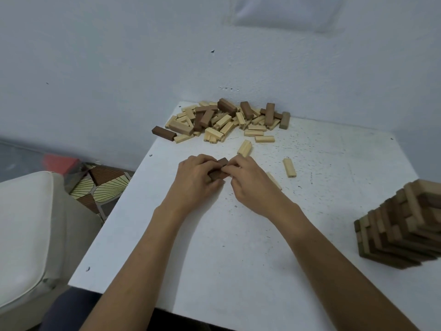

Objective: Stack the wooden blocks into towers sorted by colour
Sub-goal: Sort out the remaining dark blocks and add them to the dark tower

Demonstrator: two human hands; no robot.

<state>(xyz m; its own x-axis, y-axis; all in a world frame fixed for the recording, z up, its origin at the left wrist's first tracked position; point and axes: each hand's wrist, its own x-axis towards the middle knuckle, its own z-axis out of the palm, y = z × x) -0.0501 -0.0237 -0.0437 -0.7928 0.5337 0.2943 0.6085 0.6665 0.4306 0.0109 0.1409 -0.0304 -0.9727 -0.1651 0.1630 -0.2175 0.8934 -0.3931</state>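
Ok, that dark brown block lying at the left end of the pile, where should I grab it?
Pinch the dark brown block across its long sides at mid-length, coming from above. It lies flat with both long sides bare, while its right end sits close to a pale block, so an end grip looks awkward.

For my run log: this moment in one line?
left-hand grip and right-hand grip hold dark blocks | loose pile far edge | tower right edge

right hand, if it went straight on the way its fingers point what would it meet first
The right hand points left and slightly away: first the dark brown blocks it already pinches, then, it seems, right behind them the left hand gripping their other side.
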